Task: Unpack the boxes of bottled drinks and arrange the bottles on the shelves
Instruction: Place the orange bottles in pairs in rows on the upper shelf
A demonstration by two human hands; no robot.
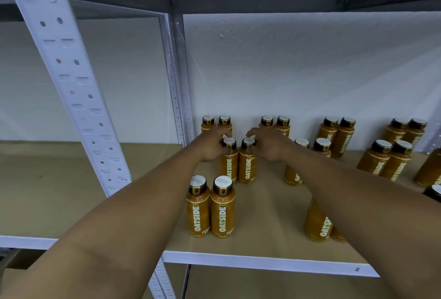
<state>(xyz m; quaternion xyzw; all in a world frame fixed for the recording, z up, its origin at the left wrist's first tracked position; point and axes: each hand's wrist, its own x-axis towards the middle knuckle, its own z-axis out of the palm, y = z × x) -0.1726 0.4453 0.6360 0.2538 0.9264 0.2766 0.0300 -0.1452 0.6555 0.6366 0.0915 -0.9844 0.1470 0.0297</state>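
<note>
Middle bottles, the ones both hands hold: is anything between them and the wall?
Yes. The back pair stands behind the middle pair, a bit to the left, near the wall. The left hand and right hand grip the middle caps.

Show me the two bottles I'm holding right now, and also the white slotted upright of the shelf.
left-hand bottle [229, 170]: head view, on its orange label.
right-hand bottle [247, 169]: head view, on its orange label.
white slotted upright [74, 86]: head view, on its perforated front face.
</note>
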